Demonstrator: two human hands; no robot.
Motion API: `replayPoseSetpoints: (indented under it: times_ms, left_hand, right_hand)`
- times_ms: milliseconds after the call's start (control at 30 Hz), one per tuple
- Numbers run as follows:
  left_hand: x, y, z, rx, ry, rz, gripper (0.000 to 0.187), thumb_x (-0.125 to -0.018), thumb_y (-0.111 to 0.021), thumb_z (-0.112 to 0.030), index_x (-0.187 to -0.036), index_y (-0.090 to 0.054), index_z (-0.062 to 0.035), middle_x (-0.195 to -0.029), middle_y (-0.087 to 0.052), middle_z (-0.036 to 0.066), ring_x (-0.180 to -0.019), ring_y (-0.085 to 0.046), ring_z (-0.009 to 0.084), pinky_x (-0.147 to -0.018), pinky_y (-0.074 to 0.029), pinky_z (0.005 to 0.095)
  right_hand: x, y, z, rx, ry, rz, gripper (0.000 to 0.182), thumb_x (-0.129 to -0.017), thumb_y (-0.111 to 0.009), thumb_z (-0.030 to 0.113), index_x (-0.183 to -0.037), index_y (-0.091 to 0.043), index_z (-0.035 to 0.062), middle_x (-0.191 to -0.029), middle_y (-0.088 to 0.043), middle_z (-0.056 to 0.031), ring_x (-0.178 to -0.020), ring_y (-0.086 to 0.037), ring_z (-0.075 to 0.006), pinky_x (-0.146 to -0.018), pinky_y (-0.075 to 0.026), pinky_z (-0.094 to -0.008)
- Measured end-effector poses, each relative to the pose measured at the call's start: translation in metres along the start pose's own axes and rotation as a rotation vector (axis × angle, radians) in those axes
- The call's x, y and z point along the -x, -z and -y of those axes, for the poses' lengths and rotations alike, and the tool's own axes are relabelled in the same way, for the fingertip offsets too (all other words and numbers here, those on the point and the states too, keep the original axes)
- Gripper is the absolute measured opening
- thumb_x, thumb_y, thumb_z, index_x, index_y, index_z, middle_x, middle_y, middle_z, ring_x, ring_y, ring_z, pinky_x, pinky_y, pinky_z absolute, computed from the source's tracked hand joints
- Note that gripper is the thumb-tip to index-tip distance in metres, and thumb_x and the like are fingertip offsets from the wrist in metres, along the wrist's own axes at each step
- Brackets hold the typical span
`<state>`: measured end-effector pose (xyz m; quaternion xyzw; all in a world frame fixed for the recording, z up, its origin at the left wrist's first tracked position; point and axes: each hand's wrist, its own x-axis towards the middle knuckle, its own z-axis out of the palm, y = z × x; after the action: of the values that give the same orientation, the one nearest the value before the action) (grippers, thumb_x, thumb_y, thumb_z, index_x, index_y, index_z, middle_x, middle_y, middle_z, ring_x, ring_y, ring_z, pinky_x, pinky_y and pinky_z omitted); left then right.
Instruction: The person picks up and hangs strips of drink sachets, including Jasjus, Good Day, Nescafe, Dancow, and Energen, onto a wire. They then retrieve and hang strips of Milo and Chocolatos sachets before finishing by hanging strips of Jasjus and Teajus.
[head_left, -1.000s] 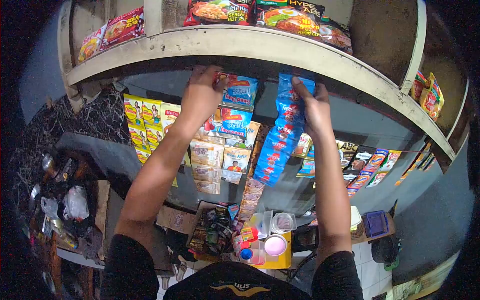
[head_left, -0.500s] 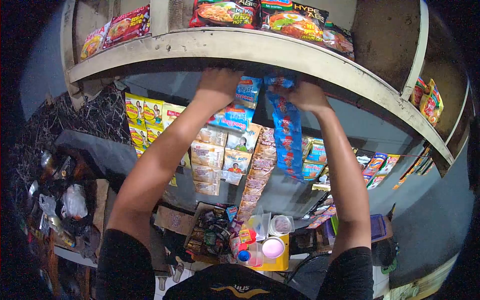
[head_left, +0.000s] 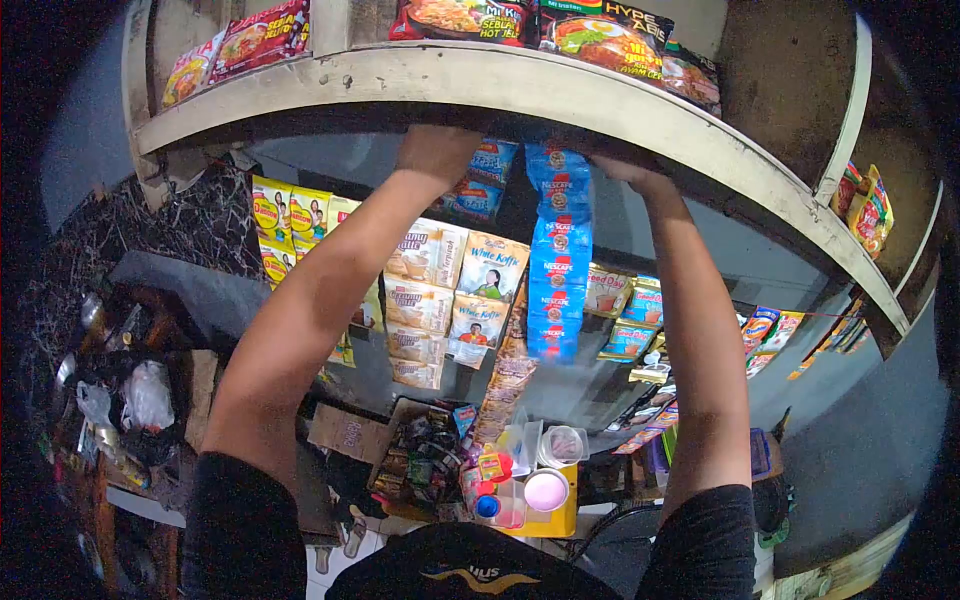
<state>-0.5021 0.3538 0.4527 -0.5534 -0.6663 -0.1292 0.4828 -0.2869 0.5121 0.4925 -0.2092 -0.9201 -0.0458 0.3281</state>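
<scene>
Observation: the left hand (head_left: 438, 150) is reaching up to the underside of the shelf (head_left: 400, 80). Its fingers are hiding behind the wrist and in shadow, so grip or opening cannot be told. The short blue sachets (head_left: 480, 185) are hanging just beside it, shadowed.

The right hand (head_left: 630, 170) is reaching under the same edge; its fingertips are also hiding, and cannot be read as gripping or open. It is nearest to the long blue coffee strip (head_left: 558, 265), which is hanging almost upright between the two forearms, its top lying in shadow under the shelf. What is bearing its weight is not showing.

Risk 1 (judged): if the top sachet is only lightly caught, the strip could slip and drop onto the pink-lidded tub (head_left: 546, 490) or the box of packets (head_left: 425, 450) below.

Risk 2: the joins between sachets are probably thin; a sharp pull from above could be tearing one, losing the lower part.

Risk 3: the brown sachet strip (head_left: 510, 390) is hanging close beside the blue one, so a swing could be tangling them. The white coffee sachets (head_left: 495, 265) are also near.

Risk 4: the shelf edge is blocking the view, so the fingers could be missing their hold.
</scene>
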Motion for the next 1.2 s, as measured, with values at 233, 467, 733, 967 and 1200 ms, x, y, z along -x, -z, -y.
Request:
replayPoseSetpoints:
  times_ms: [233,467,733,967,1200]
  left_hand:
    - [0.007,0.01,0.004,0.079,-0.01,0.197,0.026,-0.088,-0.045,-0.022,-0.105,-0.063,-0.0147,-0.094,-0.067,0.013,-0.087,-0.066,0.0308,-0.072,-0.054,0.0445]
    - [0.011,0.019,0.004,0.102,-0.016,0.191,0.028,-0.09,-0.043,-0.02,-0.109,-0.062,-0.0143,-0.1,-0.066,0.014,-0.089,-0.066,0.0296,-0.074,-0.053,0.0434]
    - [0.016,0.009,0.004,0.058,-0.023,0.147,0.03,-0.089,-0.045,-0.02,-0.116,-0.059,-0.0165,-0.099,-0.066,0.013,-0.089,-0.066,0.029,-0.072,-0.053,0.042]
    - [0.012,0.011,0.005,0.089,-0.027,0.173,0.029,-0.089,-0.045,-0.02,-0.113,-0.061,-0.0153,-0.098,-0.066,0.014,-0.09,-0.066,0.0295,-0.074,-0.053,0.0451]
    - [0.016,0.009,0.008,0.095,-0.059,0.127,0.032,-0.088,-0.044,-0.018,-0.116,-0.059,-0.0137,-0.1,-0.066,0.014,-0.09,-0.065,0.0299,-0.074,-0.053,0.0425]
  right_hand:
    - [-0.007,-0.011,0.006,0.364,0.099,-0.109,0.063,-0.087,-0.047,0.056,-0.134,-0.043,0.014,-0.138,-0.043,-0.0135,-0.127,-0.039,-0.0321,-0.106,-0.032,-0.0412]
    - [0.012,-0.009,0.02,0.15,0.039,0.017,0.066,-0.089,-0.045,0.054,-0.136,-0.039,0.0084,-0.138,-0.041,-0.0186,-0.128,-0.038,-0.0345,-0.107,-0.03,-0.0394]
    - [0.032,0.016,0.035,-0.006,0.038,0.286,0.076,-0.078,-0.06,0.06,-0.134,-0.044,0.0106,-0.138,-0.041,-0.0191,-0.13,-0.037,-0.0328,-0.107,-0.03,-0.0402]
    - [0.011,0.011,0.02,-0.175,-0.07,0.143,0.073,-0.079,-0.063,0.055,-0.132,-0.046,0.0084,-0.134,-0.047,-0.0169,-0.125,-0.044,-0.0305,-0.105,-0.034,-0.0385]
    - [0.007,-0.009,0.007,0.245,0.045,0.033,0.065,-0.088,-0.045,0.059,-0.137,-0.04,0.0167,-0.143,-0.037,-0.0116,-0.132,-0.035,-0.0286,-0.109,-0.028,-0.0402]
